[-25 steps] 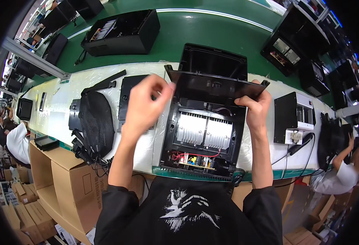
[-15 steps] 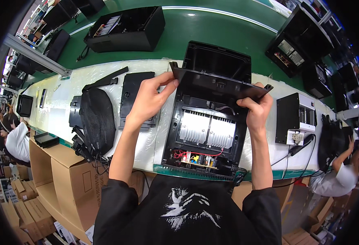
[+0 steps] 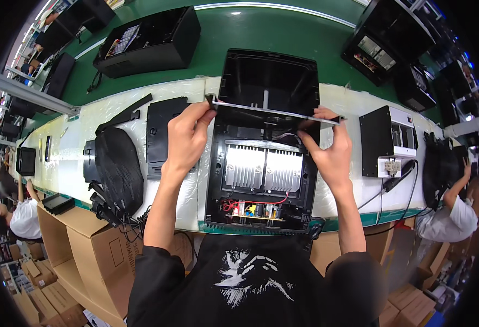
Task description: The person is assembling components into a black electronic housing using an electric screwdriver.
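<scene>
A thin black panel [image 3: 255, 117] is held up between my two hands over an open black device housing [image 3: 212, 188], its light top edge facing up. My left hand [image 3: 186, 136] pinches the panel's left end between thumb and fingers. My right hand [image 3: 331, 155] grips its right end, fingers behind and thumb in front. Inside the housing sit two finned silver heat sinks [image 3: 245, 167], and below them a circuit board [image 3: 255, 210] with red wires [image 3: 230, 205]. A black hollow cover [image 3: 272, 76] stands just behind the panel.
Left on the table lie a black mesh bag [image 3: 120, 169] and a flat black case [image 3: 157, 147]. To the right are a black-and-white device [image 3: 389, 141] and cables. Beyond, black cabinets [image 3: 147, 49] stand on a green surface [image 3: 272, 32]. Cardboard boxes [image 3: 108, 261] and two other people flank me.
The panel has tilted so that its top edge faces up, showing less of its front. Both hands still hold its ends. The whole view has shifted slightly.
</scene>
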`<state>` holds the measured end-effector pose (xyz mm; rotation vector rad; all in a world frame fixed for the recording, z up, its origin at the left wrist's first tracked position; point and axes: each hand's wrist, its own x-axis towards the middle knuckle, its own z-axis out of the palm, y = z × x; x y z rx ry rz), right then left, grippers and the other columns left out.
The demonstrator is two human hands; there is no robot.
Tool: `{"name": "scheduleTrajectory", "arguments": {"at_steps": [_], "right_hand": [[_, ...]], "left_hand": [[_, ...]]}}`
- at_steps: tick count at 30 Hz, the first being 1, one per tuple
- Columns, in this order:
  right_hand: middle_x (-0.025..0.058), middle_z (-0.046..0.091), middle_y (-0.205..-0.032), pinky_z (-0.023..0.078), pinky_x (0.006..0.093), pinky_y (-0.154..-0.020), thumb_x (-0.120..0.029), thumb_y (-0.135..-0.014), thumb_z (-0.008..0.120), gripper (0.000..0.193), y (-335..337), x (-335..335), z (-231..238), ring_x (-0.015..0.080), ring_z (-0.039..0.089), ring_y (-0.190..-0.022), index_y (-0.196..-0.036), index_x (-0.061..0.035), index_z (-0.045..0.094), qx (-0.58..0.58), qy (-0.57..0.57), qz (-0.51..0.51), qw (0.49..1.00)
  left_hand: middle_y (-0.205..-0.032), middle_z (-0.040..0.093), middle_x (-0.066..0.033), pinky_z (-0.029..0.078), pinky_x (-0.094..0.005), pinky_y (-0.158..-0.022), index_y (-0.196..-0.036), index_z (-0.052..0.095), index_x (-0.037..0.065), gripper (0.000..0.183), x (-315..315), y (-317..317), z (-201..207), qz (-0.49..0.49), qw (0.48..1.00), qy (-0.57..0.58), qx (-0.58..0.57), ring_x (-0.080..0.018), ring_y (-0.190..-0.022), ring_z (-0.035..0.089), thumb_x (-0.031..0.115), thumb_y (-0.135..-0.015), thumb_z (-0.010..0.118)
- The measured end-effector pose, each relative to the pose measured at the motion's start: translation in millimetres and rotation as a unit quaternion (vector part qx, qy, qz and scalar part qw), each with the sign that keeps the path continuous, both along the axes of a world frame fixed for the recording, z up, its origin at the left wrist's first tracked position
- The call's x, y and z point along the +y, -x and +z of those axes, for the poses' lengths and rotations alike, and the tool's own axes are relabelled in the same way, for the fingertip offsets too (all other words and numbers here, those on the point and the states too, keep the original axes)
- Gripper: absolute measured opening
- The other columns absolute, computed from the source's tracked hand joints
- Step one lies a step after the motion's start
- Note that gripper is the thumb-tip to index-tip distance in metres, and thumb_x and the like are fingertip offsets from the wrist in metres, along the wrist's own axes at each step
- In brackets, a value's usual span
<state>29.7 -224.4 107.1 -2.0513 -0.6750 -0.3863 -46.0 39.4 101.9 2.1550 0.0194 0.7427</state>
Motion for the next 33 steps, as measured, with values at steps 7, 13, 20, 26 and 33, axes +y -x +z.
{"name": "scheduleTrajectory", "arguments": {"at_steps": [7, 13, 20, 26, 33], "right_hand": [[0.0107, 0.067, -0.094, 0.051, 0.037, -0.076, -0.003, -0.071, 0.074, 0.036, 7.6, 3.8, -1.0, 0.0264, 0.064, -0.088, -0.103, -0.0014, 0.057, -0.015, -0.004, -0.052, 0.999], [0.0109, 0.066, -0.094, 0.052, 0.0356, -0.074, -0.002, -0.073, 0.073, 0.032, 7.0, 4.5, -1.6, 0.026, 0.064, -0.083, -0.1, 0.0003, 0.056, -0.008, -0.001, -0.038, 0.999], [0.0093, 0.064, -0.094, 0.051, 0.0355, -0.071, -0.002, -0.072, 0.073, 0.034, 7.7, 3.2, -2.2, 0.027, 0.063, -0.082, -0.101, -0.0005, 0.056, 0.004, 0.009, -0.033, 0.999], [0.0095, 0.06, -0.102, 0.051, 0.0351, -0.07, -0.001, -0.071, 0.073, 0.036, 6.8, 2.9, -4.4, 0.0258, 0.063, -0.085, -0.102, -0.001, 0.055, -0.019, 0.017, -0.043, 0.999], [0.0088, 0.06, -0.096, 0.051, 0.0349, -0.068, -0.002, -0.071, 0.073, 0.036, 5.8, 2.6, -3.8, 0.0252, 0.063, -0.083, -0.102, 0.0, 0.055, -0.036, 0.009, -0.029, 0.999]], "left_hand": [[-0.076, 0.062, -0.0128, 0.044, -0.0247, -0.058, -0.092, 0.061, -0.004, 0.01, -3.7, 4.9, 3.9, 0.033, 0.998, -0.01, 0.043, -0.0171, -0.06, 0.053, -0.004, -0.082, 0.059], [-0.076, 0.063, -0.0085, 0.042, -0.022, -0.059, -0.098, 0.064, 0.0, 0.016, -7.1, 4.5, 5.3, 0.038, 0.998, 0.016, 0.039, -0.0099, -0.062, 0.049, -0.002, -0.084, 0.057], [-0.076, 0.063, -0.0079, 0.041, -0.0222, -0.059, -0.098, 0.064, 0.001, 0.016, -5.5, 2.3, -1.5, 0.032, 0.999, 0.029, 0.022, -0.0101, -0.062, 0.049, -0.003, -0.085, 0.056], [-0.075, 0.062, -0.0076, 0.04, -0.0218, -0.058, -0.097, 0.064, 0.0, 0.015, -8.0, 3.0, 0.7, 0.037, 0.999, 0.002, 0.029, -0.0099, -0.061, 0.048, -0.003, -0.085, 0.056], [-0.074, 0.061, -0.0069, 0.039, -0.0208, -0.056, -0.096, 0.064, 0.0, 0.014, -8.3, 2.5, -1.8, 0.037, 0.999, 0.014, 0.024, -0.0089, -0.06, 0.046, -0.003, -0.085, 0.055]]}}
